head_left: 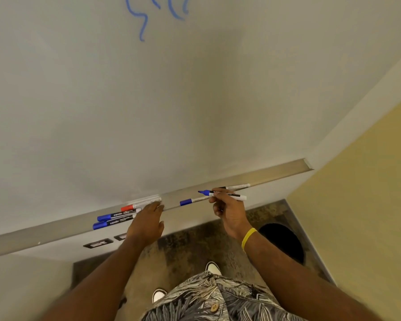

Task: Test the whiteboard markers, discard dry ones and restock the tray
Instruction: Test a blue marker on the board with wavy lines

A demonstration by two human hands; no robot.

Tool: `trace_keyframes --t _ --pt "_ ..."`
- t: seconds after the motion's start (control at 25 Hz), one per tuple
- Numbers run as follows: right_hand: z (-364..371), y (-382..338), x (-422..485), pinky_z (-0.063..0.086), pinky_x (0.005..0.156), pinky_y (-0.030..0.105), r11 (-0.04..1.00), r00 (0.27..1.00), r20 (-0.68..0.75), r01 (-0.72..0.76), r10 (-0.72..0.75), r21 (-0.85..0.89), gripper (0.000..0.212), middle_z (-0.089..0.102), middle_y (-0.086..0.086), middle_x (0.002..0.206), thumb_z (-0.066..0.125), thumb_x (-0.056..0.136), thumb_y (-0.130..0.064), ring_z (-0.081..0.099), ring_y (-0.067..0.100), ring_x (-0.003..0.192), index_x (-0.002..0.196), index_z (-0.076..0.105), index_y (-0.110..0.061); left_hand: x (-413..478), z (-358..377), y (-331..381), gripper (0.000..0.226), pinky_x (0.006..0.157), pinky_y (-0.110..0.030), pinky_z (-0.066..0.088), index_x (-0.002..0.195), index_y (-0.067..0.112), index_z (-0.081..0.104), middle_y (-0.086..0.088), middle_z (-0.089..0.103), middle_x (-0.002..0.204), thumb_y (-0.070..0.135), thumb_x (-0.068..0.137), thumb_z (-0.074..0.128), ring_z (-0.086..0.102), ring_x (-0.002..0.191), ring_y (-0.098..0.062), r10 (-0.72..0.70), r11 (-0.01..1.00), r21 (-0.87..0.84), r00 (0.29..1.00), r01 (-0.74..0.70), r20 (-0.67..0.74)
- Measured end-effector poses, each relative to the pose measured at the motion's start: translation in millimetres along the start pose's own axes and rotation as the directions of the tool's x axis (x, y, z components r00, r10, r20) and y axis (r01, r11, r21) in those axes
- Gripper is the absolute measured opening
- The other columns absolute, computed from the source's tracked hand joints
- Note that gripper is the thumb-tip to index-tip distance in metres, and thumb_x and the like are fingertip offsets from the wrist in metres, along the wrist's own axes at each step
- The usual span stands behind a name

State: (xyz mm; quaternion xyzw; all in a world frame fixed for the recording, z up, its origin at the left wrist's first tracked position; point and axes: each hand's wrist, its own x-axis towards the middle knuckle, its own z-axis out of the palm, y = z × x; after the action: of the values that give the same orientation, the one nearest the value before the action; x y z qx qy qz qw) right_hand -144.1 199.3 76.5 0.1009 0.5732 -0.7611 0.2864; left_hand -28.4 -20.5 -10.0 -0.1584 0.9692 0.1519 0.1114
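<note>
An uncapped blue marker (225,194) is pinched in my right hand (227,210), tip pointing left, just above the metal tray (56,230) under the whiteboard (148,100). My left hand (147,222) lies flat with straight fingers over the ends of the markers on the tray. There lie a red-capped marker (134,206) and two blue-capped markers (112,215) (107,224). Further right on the tray rest another blue-capped marker (190,201) and a marker (237,186) behind my right hand.
Blue squiggles (144,22) mark the top of the board. A dark round bin opening (285,240) sits on the floor at the right, beside a yellow wall (368,205). Wall sockets (99,243) sit below the tray. My shoes stand on patterned carpet.
</note>
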Motion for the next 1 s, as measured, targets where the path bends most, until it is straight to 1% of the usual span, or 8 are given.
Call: trace_keyframes --t 0.16,0.32,0.44,0.6,0.68,0.76,0.88,1.0 --pt "-6.3 2.2 -2.4 0.041 0.049 0.023 1.000 1.000 -0.013 -0.008 0.008 -0.009 0.016 0.067 0.012 0.071 0.057 0.095 -0.007 0.054 0.015 0.055 0.090 0.072 -0.008 9.4 5.4 -0.5 0.051 0.117 -0.037 0.030 0.145 0.014 0.041 -0.006 0.038 0.153 0.024 0.096 0.052 0.034 0.142 -0.022 -0.024 0.998 -0.056 0.999 0.027 0.045" --pt "-10.7 4.2 -5.2 0.042 0.049 0.023 0.999 1.000 -0.021 -0.008 0.007 -0.038 0.016 0.068 0.010 0.070 0.056 0.096 -0.007 0.054 0.014 0.054 0.090 0.072 -0.008 17.8 5.4 0.6 0.043 0.113 -0.035 0.033 0.138 0.013 0.049 -0.007 0.047 0.144 0.013 0.095 0.052 0.042 0.134 -0.023 -0.019 0.996 -0.085 0.999 0.022 0.037" --pt "-17.7 6.1 -8.5 0.043 0.049 0.022 0.998 1.000 -0.020 -0.004 0.003 -0.061 0.015 0.068 0.009 0.070 0.056 0.096 -0.008 0.055 0.013 0.054 0.094 0.070 -0.006 24.3 6.0 -0.9 0.044 0.111 -0.034 0.035 0.134 0.014 0.054 -0.007 0.052 0.138 -0.001 0.093 0.050 0.046 0.128 -0.023 -0.046 0.993 -0.111 0.999 0.047 0.011" --pt "-31.4 9.9 -10.4 0.044 0.048 0.021 0.997 0.998 -0.056 -0.021 0.017 -0.076 0.014 0.069 0.009 0.069 0.056 0.096 -0.005 0.055 0.014 0.053 0.093 0.070 -0.006 30.6 3.7 -0.5 0.038 0.095 -0.030 0.043 0.115 0.015 0.065 -0.008 0.063 0.117 -0.008 0.089 0.050 0.056 0.105 -0.022 -0.092 0.983 -0.160 0.995 0.088 -0.022" --pt "-38.5 12.2 -10.5 0.045 0.048 0.021 0.995 0.997 -0.075 -0.025 0.018 -0.091 0.014 0.069 0.010 0.070 0.056 0.095 -0.004 0.056 0.015 0.054 0.095 0.070 -0.005 32.8 1.9 1.3 0.035 0.088 -0.027 0.044 0.109 0.015 0.067 -0.007 0.063 0.110 -0.008 0.089 0.052 0.056 0.094 -0.019 -0.112 0.979 -0.178 0.993 0.104 -0.037" --pt "-43.0 12.2 -10.4 0.046 0.051 0.022 0.994 0.996 -0.083 -0.025 0.016 -0.107 0.014 0.070 0.010 0.072 0.056 0.096 -0.005 0.057 0.015 0.056 0.098 0.070 -0.003 31.8 -0.1 2.9 0.034 0.085 -0.026 0.045 0.110 0.015 0.067 -0.005 0.063 0.110 -0.008 0.089 0.054 0.057 0.093 -0.019 -0.128 0.972 -0.204 0.991 0.116 -0.048" --pt "-46.0 7.6 -9.3 0.045 0.050 0.022 0.995 0.997 -0.080 -0.013 0.005 -0.102 0.014 0.069 0.010 0.072 0.056 0.096 -0.006 0.057 0.014 0.056 0.096 0.070 -0.005 26.8 -3.6 6.1 0.036 0.084 -0.028 0.048 0.117 0.016 0.064 -0.002 0.061 0.117 -0.006 0.090 0.055 0.061 0.097 -0.021 -0.090 0.981 -0.176 0.994 0.079 -0.057" --pt "-46.2 4.4 -6.2 0.045 0.050 0.022 0.995 0.998 -0.065 0.001 -0.008 -0.103 0.014 0.069 0.010 0.072 0.057 0.096 -0.007 0.056 0.014 0.057 0.094 0.070 -0.006 24.3 -7.3 11.4 0.032 0.085 -0.027 0.050 0.121 0.013 0.064 -0.003 0.061 0.120 0.000 0.093 0.054 0.064 0.097 -0.021 -0.035 0.975 -0.220 0.989 0.002 -0.144"
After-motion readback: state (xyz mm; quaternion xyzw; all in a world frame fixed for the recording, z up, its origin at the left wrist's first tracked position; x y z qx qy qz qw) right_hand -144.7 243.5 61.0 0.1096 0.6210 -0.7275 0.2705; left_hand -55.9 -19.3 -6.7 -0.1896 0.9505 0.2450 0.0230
